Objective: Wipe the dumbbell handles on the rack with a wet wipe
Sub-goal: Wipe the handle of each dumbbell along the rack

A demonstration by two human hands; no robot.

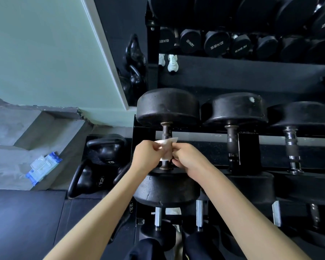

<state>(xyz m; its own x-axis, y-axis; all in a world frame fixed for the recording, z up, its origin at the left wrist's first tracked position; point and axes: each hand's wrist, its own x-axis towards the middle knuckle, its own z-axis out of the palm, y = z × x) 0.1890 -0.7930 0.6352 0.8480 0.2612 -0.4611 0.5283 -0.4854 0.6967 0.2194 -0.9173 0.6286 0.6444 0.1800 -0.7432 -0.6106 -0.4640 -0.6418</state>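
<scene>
**A:** How do the fingers sit?

**B:** Curled in. The fingers (157,147) of the left hand (148,155) and those of the right hand (188,160) each pinch one end of the wet wipe (166,148). They clamp it from either side, and the hands nearly touch.

**A:** And the wipe itself?

**B:** White, thin and limp. It is wrapped around the handle (166,131) of the leftmost dumbbell (167,107) on this tier of the rack (249,147), roughly mid-shaft. One corner sticks out free on the far side.

**A:** How will it handle?

**B:** The wipe weighs next to nothing, and I'd expect it to bunch or tear if dragged hard over that rough, rusty-looking steel. Holding both ends and twisting it round the bar looks the sensible grip. The dumbbell is plainly heavy, its thick black heads cradled on the rails. I judge it won't shift under wiping, so it needs no steadying.

**A:** Other bars to do?

**B:** Two more to the right: a dark handle (232,141) just beside, then a chromed handle (292,147) further along.

**A:** Anything readable?

**B:** A kettlebell (90,175) on the floor to the left shows "12". Higher up, the dumbbell ends (216,43) carry reversed lettering, as in a mirror. One seems to read "25KG", another "12KG". The blue-and-clear wipe pack (42,167) lies on the concrete step (11,166), its print too small to read.
</scene>
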